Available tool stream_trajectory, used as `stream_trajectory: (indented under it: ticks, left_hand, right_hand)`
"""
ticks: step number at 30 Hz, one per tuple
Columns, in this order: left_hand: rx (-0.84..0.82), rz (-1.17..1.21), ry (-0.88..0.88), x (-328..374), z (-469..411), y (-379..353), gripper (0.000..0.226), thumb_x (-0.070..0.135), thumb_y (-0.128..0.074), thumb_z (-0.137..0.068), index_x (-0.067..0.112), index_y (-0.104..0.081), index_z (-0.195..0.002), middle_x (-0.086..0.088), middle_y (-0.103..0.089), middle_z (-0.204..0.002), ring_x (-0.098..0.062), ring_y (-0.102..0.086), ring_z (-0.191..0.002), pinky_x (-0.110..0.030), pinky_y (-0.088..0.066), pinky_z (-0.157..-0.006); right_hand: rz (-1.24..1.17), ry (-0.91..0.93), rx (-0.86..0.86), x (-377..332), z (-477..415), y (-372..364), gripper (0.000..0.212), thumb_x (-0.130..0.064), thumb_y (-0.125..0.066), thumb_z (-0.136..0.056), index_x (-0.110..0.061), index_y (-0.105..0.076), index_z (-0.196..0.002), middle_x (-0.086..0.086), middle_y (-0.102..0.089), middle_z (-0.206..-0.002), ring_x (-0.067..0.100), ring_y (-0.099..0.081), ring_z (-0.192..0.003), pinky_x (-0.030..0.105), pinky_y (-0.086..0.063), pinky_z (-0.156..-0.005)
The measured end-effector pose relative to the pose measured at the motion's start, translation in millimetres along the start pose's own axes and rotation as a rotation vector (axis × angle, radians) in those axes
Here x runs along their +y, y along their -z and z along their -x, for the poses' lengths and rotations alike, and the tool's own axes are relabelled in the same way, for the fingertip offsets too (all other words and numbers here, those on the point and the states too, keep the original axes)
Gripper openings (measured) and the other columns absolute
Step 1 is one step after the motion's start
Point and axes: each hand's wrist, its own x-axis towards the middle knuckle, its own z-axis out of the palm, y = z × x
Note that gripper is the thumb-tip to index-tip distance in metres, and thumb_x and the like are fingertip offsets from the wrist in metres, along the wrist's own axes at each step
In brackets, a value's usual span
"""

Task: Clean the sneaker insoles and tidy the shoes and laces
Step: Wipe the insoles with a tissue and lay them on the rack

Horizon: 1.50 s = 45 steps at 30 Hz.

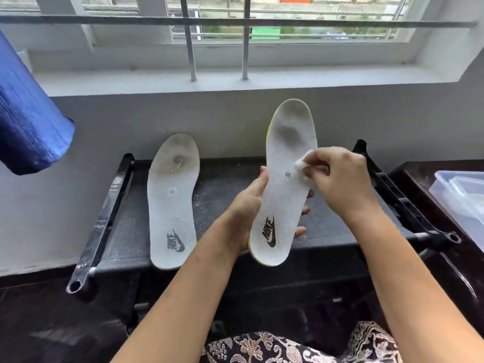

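Observation:
My left hand (pixel 248 205) holds a white insole (pixel 285 163) with a yellow edge upright, heel down, thumb on its left edge and fingers behind it. Grey dirt marks show near its toe. My right hand (pixel 337 179) pinches a small white wipe (pixel 303 163) against the middle of that insole. A second white insole (pixel 172 203), with a brown stain near the toe, lies flat on the black rack (pixel 110 205) to the left. No shoes or laces are in view.
A clear plastic box (pixel 461 200) sits on the dark table at the right. A blue cloth (pixel 28 119) hangs at the upper left. A white wall and a barred window ledge (pixel 235 79) stand behind the rack. Patterned fabric covers my lap (pixel 275 347).

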Motion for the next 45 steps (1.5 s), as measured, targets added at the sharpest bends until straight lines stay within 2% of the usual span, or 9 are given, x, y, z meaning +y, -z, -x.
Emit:
stream_trajectory:
  ticks: [5, 11, 15, 20, 26, 33, 38, 43, 45]
  left_hand:
    - [-0.047, 0.13, -0.027, 0.9, -2.8, -8.4, 0.069, 0.066, -0.019, -0.092, 0.013, -0.059, -0.113, -0.011, -0.069, -0.089, -0.027, -0.067, -0.07, -0.039, -0.056, -0.062]
    - [-0.004, -0.04, 0.033, -0.6, 1.8, -5.8, 0.068, 0.067, -0.02, -0.09, 0.023, -0.057, -0.126, -0.006, -0.068, -0.114, -0.024, -0.066, -0.096, -0.044, -0.058, -0.069]
    - [0.022, -0.041, 0.022, -1.3, -0.6, -6.9, 0.064, 0.066, -0.025, -0.091, 0.023, -0.058, -0.125, -0.008, -0.068, -0.115, -0.026, -0.064, -0.1, -0.049, -0.055, -0.074]
    - [0.007, 0.104, -0.018, -5.0, -4.2, -15.5, 0.058, 0.062, -0.026, -0.092, 0.022, -0.062, -0.112, -0.009, -0.072, -0.093, -0.027, -0.069, -0.081, -0.045, -0.056, -0.069]
    - [0.01, -0.006, 0.007, -5.8, -0.1, -7.4, 0.063, 0.063, -0.025, -0.092, 0.021, -0.059, -0.124, -0.008, -0.068, -0.113, -0.026, -0.063, -0.098, -0.046, -0.056, -0.07]
    - [0.036, 0.133, -0.013, -13.5, -6.5, -20.6, 0.053, 0.058, -0.03, -0.094, 0.02, -0.062, -0.113, -0.009, -0.069, -0.092, -0.025, -0.066, -0.082, -0.041, -0.055, -0.072]
    - [0.011, -0.019, 0.028, -14.7, -4.6, -10.1, 0.059, 0.061, -0.029, -0.092, 0.023, -0.053, -0.131, -0.01, -0.067, -0.114, -0.027, -0.067, -0.094, -0.05, -0.056, -0.073]
    - [0.03, 0.032, -0.04, -14.8, -7.5, -12.9, 0.046, 0.052, -0.03, -0.097, 0.029, -0.045, -0.134, -0.016, -0.062, -0.122, -0.031, -0.066, -0.094, -0.054, -0.054, -0.078]
    - [0.023, 0.04, -0.103, -16.5, -10.7, -15.4, 0.037, 0.045, -0.031, -0.1, 0.031, -0.046, -0.131, -0.019, -0.06, -0.124, -0.037, -0.063, -0.096, -0.058, -0.05, -0.083]
  right_hand:
    - [-0.267, 0.075, -0.243, -35.2, 15.6, -11.0, 0.016, -0.002, -0.066, -0.079, -0.016, -0.072, -0.084, -0.009, -0.067, -0.08, 0.003, -0.064, -0.074, 0.004, -0.044, -0.054]
    - [0.047, -0.064, 0.082, 20.9, -1.7, -3.4, 0.018, -0.004, -0.059, -0.084, -0.01, -0.072, -0.093, 0.01, -0.07, -0.091, 0.026, -0.065, -0.089, 0.029, -0.049, -0.082]
    - [-0.067, -0.078, 0.2, 12.7, 3.3, 0.9, 0.02, -0.002, -0.061, -0.081, -0.015, -0.072, -0.091, 0.0, -0.071, -0.087, 0.015, -0.065, -0.083, 0.025, -0.051, -0.077]
    - [-0.139, 0.181, 0.026, -16.3, 12.3, -30.4, 0.018, -0.001, -0.061, -0.081, -0.013, -0.071, -0.09, 0.002, -0.068, -0.087, 0.01, -0.061, -0.081, 0.008, -0.043, -0.074]
    - [-0.037, -0.109, 0.251, 32.4, 2.4, -14.3, 0.016, -0.004, -0.059, -0.086, -0.012, -0.071, -0.09, 0.004, -0.068, -0.086, 0.02, -0.063, -0.087, 0.009, -0.034, -0.069]
    - [-0.15, 0.234, 0.136, -14.3, 8.0, -37.4, 0.018, 0.0, -0.061, -0.076, -0.013, -0.071, -0.084, -0.001, -0.064, -0.081, 0.009, -0.057, -0.08, 0.014, -0.043, -0.075]
    - [-0.085, -0.148, 0.162, 38.6, -1.2, -13.5, 0.015, -0.007, -0.062, -0.084, -0.019, -0.071, -0.086, -0.002, -0.066, -0.084, 0.018, -0.062, -0.086, 0.017, -0.04, -0.075]
    - [-1.015, -0.596, 0.203, 35.1, -1.9, -10.2, 0.034, -0.001, -0.058, -0.09, -0.011, -0.055, -0.122, -0.001, -0.062, -0.097, 0.001, -0.06, -0.076, 0.015, -0.048, -0.066]
    - [-1.078, -0.658, 0.057, 28.5, -1.9, -9.8, 0.051, 0.005, -0.055, -0.089, -0.009, -0.042, -0.136, 0.005, -0.059, -0.112, 0.003, -0.062, -0.082, 0.013, -0.05, -0.063]
